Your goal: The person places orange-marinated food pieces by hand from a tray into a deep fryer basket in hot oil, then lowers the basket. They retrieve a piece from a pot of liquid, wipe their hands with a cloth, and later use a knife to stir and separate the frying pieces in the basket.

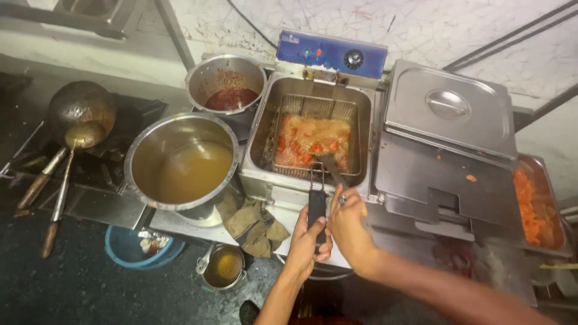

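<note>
- A person stands over a stainless-steel electric deep fryer with a blue control box (pixel 313 129), frying in progress: orange-red pieces bubble in foaming oil inside the wire-mesh fry basket (pixel 313 141), which sits lowered in the tank.
- The left hand (pixel 308 239) is wrapped closed around the basket's black handle (pixel 316 212), which juts over the fryer's front edge.
- The right hand (pixel 348 224) is curled shut on the grip of a slim metal utensil (pixel 330 165) whose flat end reaches into the basket among the pieces; it looks like a spatula or tongs, but I cannot tell which.
- By the look of it, the step in hand is turning or loosening the food mid-fry while the basket is held steady; the next move calls for a firm hold on the handle and a light, low stroke so that hot oil does not splash.
- To the left stand a large steel pot of brownish liquid (pixel 182 164) and a smaller steel pot of dark red sauce (pixel 226 84); to the right, a lidded steel pan (pixel 448 108) and a tray of raw orange strips (pixel 533 207).
</note>
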